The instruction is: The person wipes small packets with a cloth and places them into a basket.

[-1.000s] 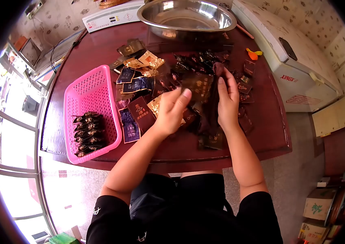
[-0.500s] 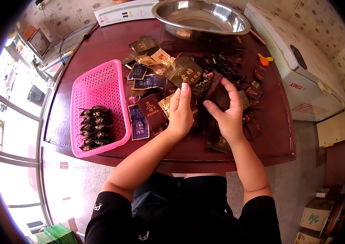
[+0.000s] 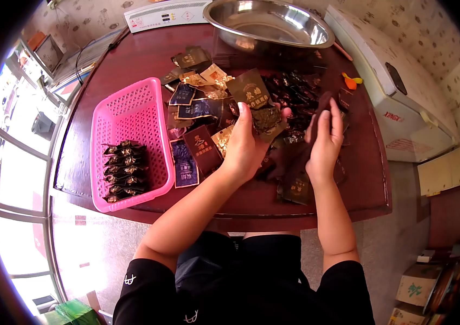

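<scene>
- Brown packet, 1 o'clock: lower corner hidden behind the left hand; that hand's fingers mostly covered by the packet.
- Dark cloth, 3 o'clock: partly hidden by the right hand; outline blurred.
- Black packets, 9 o'clock: print too small to read.
- Metal basin, 12 o'clock: far rim cut by top edge.
- Lower carton, 4 o'clock: cut by bottom edge.

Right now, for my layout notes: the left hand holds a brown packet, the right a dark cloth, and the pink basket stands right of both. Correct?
Not quite. The left hand does hold a brown packet and the right hand a dark cloth, but the head view shows the pink basket left of both.
</scene>
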The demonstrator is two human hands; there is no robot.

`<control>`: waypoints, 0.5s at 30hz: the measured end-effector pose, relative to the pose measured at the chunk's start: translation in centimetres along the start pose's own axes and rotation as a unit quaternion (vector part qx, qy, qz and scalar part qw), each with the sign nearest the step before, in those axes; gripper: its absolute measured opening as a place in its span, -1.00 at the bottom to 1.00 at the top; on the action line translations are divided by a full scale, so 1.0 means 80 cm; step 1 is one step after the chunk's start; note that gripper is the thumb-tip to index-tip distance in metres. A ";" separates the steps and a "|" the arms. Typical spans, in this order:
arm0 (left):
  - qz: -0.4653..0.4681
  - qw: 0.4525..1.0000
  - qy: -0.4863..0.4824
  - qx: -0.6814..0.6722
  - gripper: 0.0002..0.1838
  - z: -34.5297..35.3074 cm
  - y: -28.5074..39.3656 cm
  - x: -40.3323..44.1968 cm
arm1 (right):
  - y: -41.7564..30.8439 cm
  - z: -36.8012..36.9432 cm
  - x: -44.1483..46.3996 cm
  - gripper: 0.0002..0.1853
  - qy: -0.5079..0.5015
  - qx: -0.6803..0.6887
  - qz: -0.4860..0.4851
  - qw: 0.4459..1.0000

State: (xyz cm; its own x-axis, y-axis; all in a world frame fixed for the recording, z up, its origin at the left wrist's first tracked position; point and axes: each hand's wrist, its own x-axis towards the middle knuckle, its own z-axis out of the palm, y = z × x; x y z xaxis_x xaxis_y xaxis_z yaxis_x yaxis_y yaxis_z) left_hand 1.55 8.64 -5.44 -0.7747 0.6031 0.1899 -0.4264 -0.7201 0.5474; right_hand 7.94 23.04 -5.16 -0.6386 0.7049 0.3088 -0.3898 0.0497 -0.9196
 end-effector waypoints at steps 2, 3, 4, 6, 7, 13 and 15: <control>-0.023 1.000 -0.002 0.019 -0.28 0.005 0.005 -0.002 | -0.002 -0.001 -0.006 -0.68 -0.064 -0.128 -0.205 0.968; -0.053 0.998 -0.004 0.035 -0.26 0.008 0.005 -0.004 | -0.003 -0.001 -0.009 -0.70 -0.077 -0.175 -0.306 0.932; -0.057 0.998 0.011 0.031 -0.21 0.004 -0.003 -0.003 | -0.020 0.008 -0.019 -0.74 -0.156 -0.252 -0.343 0.891; -0.069 0.994 -0.016 0.088 -0.18 0.001 0.000 -0.003 | -0.035 0.027 -0.032 -0.80 -0.219 -0.342 -0.373 0.834; -0.110 0.992 -0.022 0.056 -0.19 -0.003 0.003 -0.003 | -0.035 0.031 -0.034 -0.82 -0.208 -0.358 -0.372 0.831; -0.090 0.993 -0.056 0.044 -0.23 0.003 0.002 -0.002 | -0.030 0.013 -0.014 -0.86 -0.199 -0.302 -0.282 0.888; -0.085 0.993 -0.061 0.050 -0.24 -0.003 -0.003 -0.002 | -0.032 0.016 -0.018 -0.85 -0.215 -0.278 -0.259 0.900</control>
State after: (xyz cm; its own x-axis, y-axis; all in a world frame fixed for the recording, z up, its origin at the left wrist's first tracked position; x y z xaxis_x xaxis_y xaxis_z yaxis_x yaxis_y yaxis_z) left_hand 1.63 8.63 -5.79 -0.6301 0.7548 0.1823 -0.4928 -0.5701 0.6574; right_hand 9.02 20.99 -2.98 -0.7106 0.1528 0.6868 -0.3937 0.7228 -0.5680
